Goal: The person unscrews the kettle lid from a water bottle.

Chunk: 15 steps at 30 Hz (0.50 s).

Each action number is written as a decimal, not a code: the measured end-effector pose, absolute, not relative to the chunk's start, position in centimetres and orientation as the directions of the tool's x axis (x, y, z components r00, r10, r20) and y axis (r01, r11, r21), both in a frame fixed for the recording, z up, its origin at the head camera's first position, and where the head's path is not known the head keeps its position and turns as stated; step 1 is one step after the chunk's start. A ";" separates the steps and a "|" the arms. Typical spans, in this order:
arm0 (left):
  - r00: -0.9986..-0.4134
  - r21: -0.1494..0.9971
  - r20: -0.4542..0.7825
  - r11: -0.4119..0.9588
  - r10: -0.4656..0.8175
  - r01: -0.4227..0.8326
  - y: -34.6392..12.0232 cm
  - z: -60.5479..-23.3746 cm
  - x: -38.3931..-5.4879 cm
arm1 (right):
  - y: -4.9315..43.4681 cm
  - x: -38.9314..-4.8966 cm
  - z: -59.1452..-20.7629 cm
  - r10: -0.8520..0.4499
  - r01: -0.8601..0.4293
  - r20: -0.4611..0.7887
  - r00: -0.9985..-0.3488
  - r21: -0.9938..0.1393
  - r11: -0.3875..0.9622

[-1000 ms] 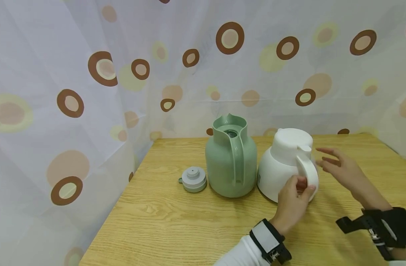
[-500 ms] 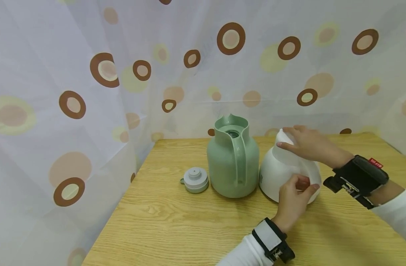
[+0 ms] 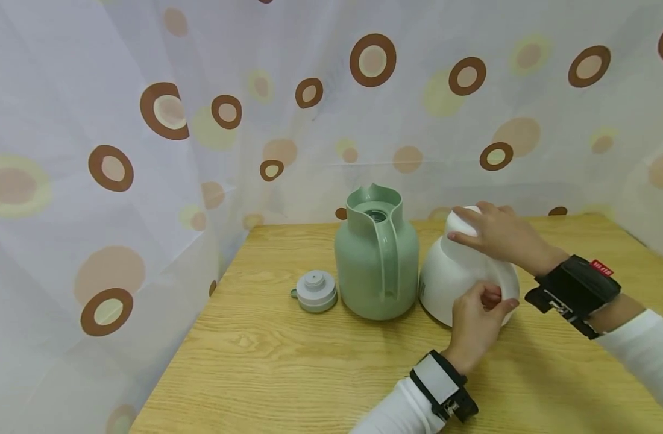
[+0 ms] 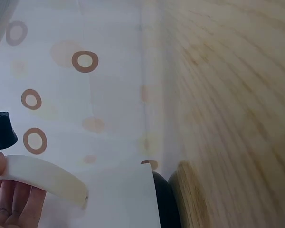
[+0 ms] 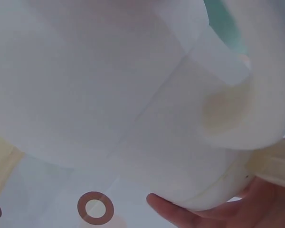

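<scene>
A white vacuum jug [image 3: 440,280] stands upright on the right of the table. My left hand [image 3: 475,325] holds its handle [image 4: 45,175], thumb on one side and fingers curled through the loop. From above, my right hand [image 3: 507,238] grips the jug's white lid [image 3: 460,224], fingers and thumb spread round it. In the right wrist view the fingers [image 5: 247,211] wrap the lid end of the jug. Most of the lid and the upper handle are hidden behind this hand in the head view.
Close beside the white jug, to its left, stands a green vacuum jug [image 3: 377,274] with an open top. A grey and green stopper lid [image 3: 316,291] lies left of that on the wooden table [image 3: 266,367]. A patterned curtain [image 3: 331,132] hangs behind.
My right hand has come from beside the white jug, moving left and up onto its lid, and now grips it. The left hand stays on the handle; both jugs stay in place.
</scene>
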State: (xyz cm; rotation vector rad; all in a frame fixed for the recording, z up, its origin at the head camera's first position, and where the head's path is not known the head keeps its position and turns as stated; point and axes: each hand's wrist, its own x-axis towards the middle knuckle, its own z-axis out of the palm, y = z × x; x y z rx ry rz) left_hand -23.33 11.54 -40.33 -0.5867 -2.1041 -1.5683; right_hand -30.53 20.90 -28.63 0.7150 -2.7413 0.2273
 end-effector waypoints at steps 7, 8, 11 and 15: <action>-0.811 0.765 0.583 0.296 0.060 0.572 11.7 -40.3 -23.3 | 21.3 -30.5 -28.7 -0.470 -0.523 0.342 -0.814 -0.081 0.848; -0.810 0.765 0.583 0.296 0.058 0.572 11.8 -40.3 -23.3 | 21.4 -30.6 -28.7 -0.472 -0.527 0.344 -0.812 -0.082 0.846; -0.808 0.762 0.587 0.300 0.053 0.573 11.8 -40.4 -23.3 | 21.5 -30.6 -28.8 -0.476 -0.536 0.349 -0.807 -0.095 0.839; -0.808 0.762 0.587 0.297 0.060 0.576 11.8 -40.3 -23.3 | 21.8 -30.7 -28.8 -0.482 -0.546 0.353 -0.802 -0.103 0.832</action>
